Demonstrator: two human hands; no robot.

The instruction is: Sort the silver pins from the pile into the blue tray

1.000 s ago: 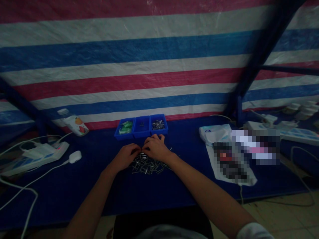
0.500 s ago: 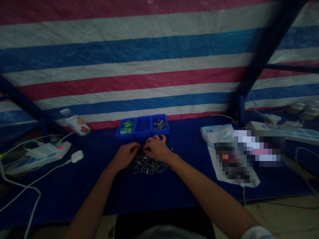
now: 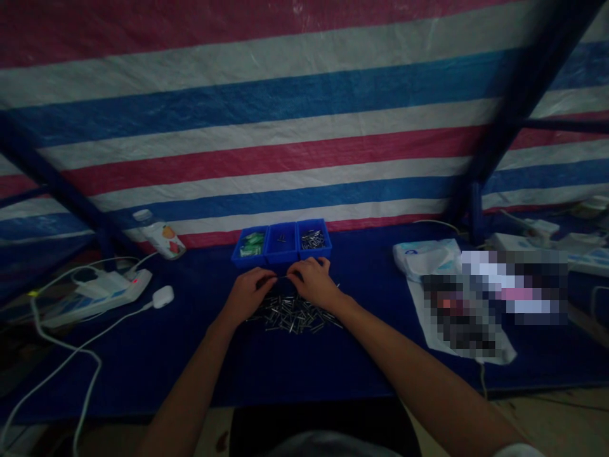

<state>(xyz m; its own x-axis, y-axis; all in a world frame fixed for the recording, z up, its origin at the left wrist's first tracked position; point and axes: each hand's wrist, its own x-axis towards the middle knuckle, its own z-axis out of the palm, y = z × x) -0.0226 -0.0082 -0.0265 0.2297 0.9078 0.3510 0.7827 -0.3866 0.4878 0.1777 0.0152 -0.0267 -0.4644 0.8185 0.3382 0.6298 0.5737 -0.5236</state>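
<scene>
My left hand (image 3: 248, 294) and my right hand (image 3: 314, 282) face each other above a loose pile of thin, nail-like metal pins (image 3: 295, 317). Thumb and fingers are pinched on both hands, and one slim metal pin (image 3: 282, 277) spans the small gap between the fingertips. Just beyond my fingers stand three joined blue bins. Green-and-white small packets (image 3: 253, 242) lie in the left bin (image 3: 236, 254). The middle bin (image 3: 280, 257) holds a few pins, and many small metal pieces (image 3: 313, 240) fill the right bin (image 3: 327, 236).
On the left are a bottle (image 3: 162, 236), a power strip (image 3: 137, 285) with plugs, and a white charger (image 3: 163, 296) with its cable. A tissue pack (image 3: 425, 257) and a white sheet (image 3: 431, 330) lie right, beside blurred-out items. Striped sheeting (image 3: 285, 146) hangs behind the blue table (image 3: 304, 374).
My hands have lifted slightly off the pile and drawn a little apart, with a pin now visible between them. The whole view has shifted, so things appear further right.
</scene>
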